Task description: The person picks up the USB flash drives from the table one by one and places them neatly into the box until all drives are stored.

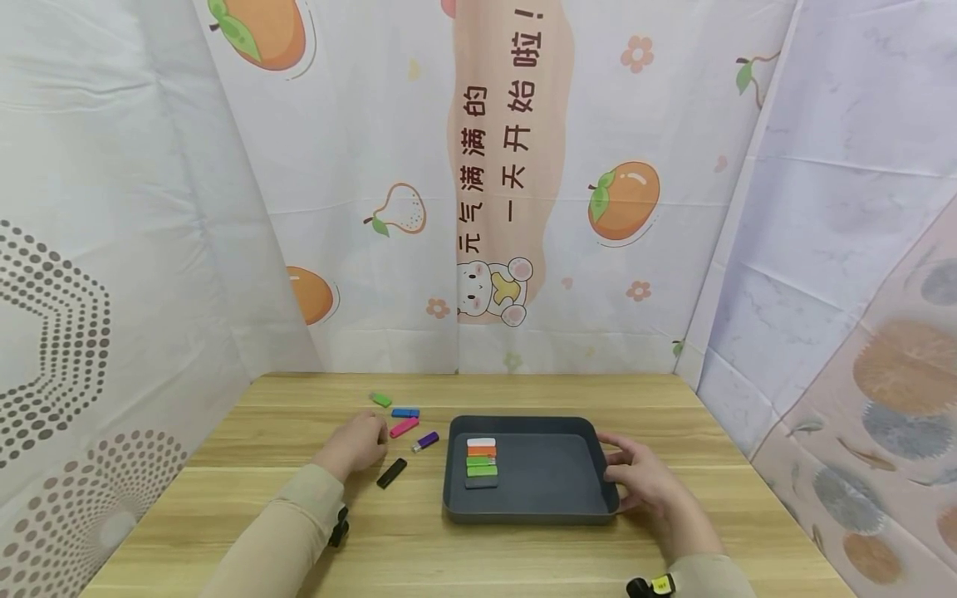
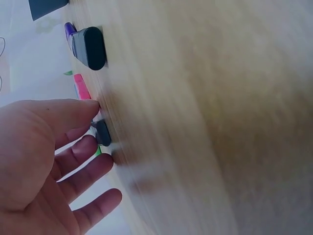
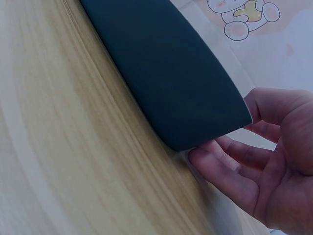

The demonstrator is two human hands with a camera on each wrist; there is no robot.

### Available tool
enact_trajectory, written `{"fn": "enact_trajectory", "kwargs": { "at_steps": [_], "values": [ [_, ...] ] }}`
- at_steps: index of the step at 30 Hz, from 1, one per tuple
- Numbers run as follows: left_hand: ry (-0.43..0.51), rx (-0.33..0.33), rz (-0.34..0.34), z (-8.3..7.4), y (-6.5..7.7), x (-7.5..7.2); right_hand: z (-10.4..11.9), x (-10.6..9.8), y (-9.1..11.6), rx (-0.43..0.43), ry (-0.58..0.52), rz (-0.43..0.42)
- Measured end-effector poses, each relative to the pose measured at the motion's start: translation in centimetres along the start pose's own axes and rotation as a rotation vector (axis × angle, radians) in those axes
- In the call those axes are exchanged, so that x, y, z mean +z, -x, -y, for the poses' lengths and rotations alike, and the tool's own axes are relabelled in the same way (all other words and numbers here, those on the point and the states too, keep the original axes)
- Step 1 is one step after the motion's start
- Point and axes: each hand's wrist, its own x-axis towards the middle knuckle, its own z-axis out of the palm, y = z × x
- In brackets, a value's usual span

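In the head view my left hand [image 1: 363,440] is low over the table, left of a loose group of USB sticks. The left wrist view shows its thumb and fingers spread around a dark USB stick [image 2: 101,132] lying on the wood, with a gap beside the thumb. A second, black USB stick [image 1: 392,473] lies nearer me. My right hand [image 1: 645,477] holds the right end of a dark grey tray [image 1: 534,517], one finger over the rim and the thumb low by the near corner. Inside the tray's left part, USB sticks [image 1: 482,472] sit in a column: white, orange, two green, dark grey.
Between the left hand and tray lie a purple USB stick [image 1: 426,441], a pink one [image 1: 404,428] and a blue one [image 1: 405,413]. A green one [image 1: 381,399] is farther back. Printed curtains [image 1: 359,291] enclose the wooden table [image 1: 523,565] behind and at the sides.
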Motion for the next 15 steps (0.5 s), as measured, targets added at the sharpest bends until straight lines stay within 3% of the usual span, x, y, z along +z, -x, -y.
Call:
{"fn": "enact_trajectory", "kwargs": {
  "at_steps": [7, 15],
  "values": [
    [0.021, -0.017, -0.009, 0.16, -0.23, 0.06, -0.06, -0.03, -0.01, 0.003, -0.004, 0.005],
    [0.018, -0.080, -0.037, -0.03, -0.29, -0.25, -0.04, -0.05, 0.02, 0.007, -0.001, 0.008]
  ]
}}
